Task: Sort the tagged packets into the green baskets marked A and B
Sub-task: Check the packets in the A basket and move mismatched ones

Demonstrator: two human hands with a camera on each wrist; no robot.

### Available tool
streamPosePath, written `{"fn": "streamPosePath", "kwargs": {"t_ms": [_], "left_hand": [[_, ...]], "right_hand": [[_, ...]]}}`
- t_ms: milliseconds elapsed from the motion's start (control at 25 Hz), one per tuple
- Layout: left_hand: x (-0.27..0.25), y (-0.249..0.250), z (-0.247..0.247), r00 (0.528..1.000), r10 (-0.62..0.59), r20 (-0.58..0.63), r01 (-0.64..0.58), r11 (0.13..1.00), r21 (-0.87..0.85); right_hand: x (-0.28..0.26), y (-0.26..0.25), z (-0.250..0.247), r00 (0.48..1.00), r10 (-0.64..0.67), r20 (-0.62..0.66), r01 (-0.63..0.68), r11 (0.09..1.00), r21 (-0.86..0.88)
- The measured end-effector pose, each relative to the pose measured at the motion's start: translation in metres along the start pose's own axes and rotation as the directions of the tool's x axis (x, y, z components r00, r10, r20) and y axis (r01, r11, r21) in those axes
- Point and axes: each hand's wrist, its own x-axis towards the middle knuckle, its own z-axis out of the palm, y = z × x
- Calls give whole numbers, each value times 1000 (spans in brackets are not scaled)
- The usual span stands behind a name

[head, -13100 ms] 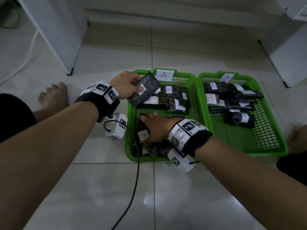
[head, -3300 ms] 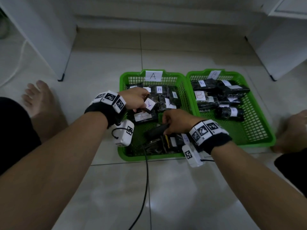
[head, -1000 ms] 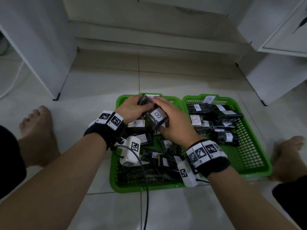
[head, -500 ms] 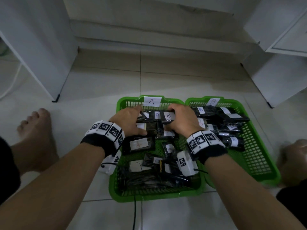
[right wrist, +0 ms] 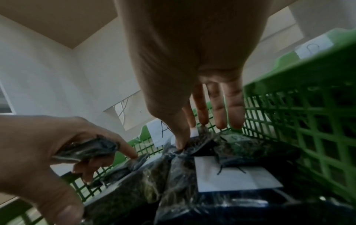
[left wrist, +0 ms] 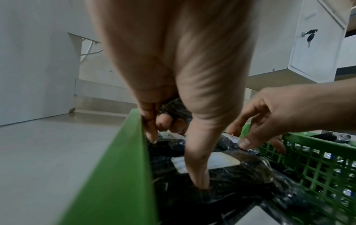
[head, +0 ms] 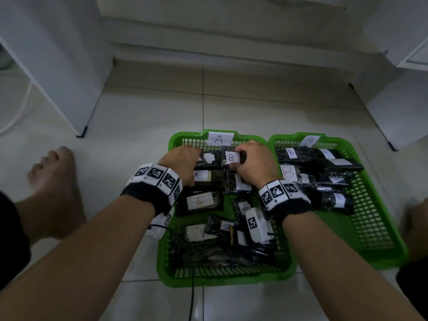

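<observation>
Green basket A (head: 222, 280) holds several dark packets with white tags; basket B (head: 391, 256) stands to its right with several B-tagged packets. Both hands are at the far end of basket A. My right hand (head: 245, 158) pinches a packet tagged B (head: 231, 157) between thumb and fingers, below the basket's A label (head: 218, 139). In the right wrist view its thumb (right wrist: 181, 143) presses into the wrap. My left hand (head: 185, 156) is in the far left corner. Its fingers curl round a crumpled dark packet (left wrist: 173, 105), and its thumb (left wrist: 198, 175) presses on an A-tagged packet (left wrist: 227, 161).
My bare feet rest on the tiled floor, one left (head: 55, 188) of basket A and one right (head: 414, 218) of basket B. White cabinets stand at the back left (head: 58, 54) and back right (head: 398, 100). A black cable (head: 191, 297) runs over basket A's front rim.
A second ago both hands held the B-tagged packet above basket A. It has come down to the basket's far end, where the hands have stayed for the last half second.
</observation>
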Motion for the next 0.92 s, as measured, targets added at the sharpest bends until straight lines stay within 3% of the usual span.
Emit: {"fn": "streamPosePath", "kwargs": {"t_ms": [160, 240, 320, 400, 560, 640, 760, 920], "left_hand": [[-12, 11, -6, 999, 35, -21, -40, 943, -329], [-17, 16, -15, 999, 43, 31, -26, 913, -407], [-22, 15, -19, 994, 103, 26, -76, 866, -495], [-25, 12, -19, 993, 117, -25, -105, 749, -654], [-31, 12, -19, 998, 3, -63, -54, 545, -836], [-30, 13, -21, 999, -6, -42, -35, 466, -884], [-25, 10, -25, 988, -154, -16, 38, 337, -941], [-18, 4, -27, 980, -191, -61, 11, 357, -934]], "right_hand": [[-13, -1, -3, 1000, -12, -24, 13, 1000, 26], [-20, -5, -9, 997, -24, 68, 10, 981, 194], [-33, -13, -15, 982, -56, 181, -27, 905, 424], [-45, -23, -18, 977, -124, 174, 12, 845, 534], [-53, -36, -15, 945, -327, 0, 312, 901, 301], [-53, -37, -15, 937, -348, -19, 341, 904, 258], [-51, -36, -17, 952, -302, -51, 305, 923, 234], [-40, -37, -16, 940, -332, -83, 342, 918, 198]]}}
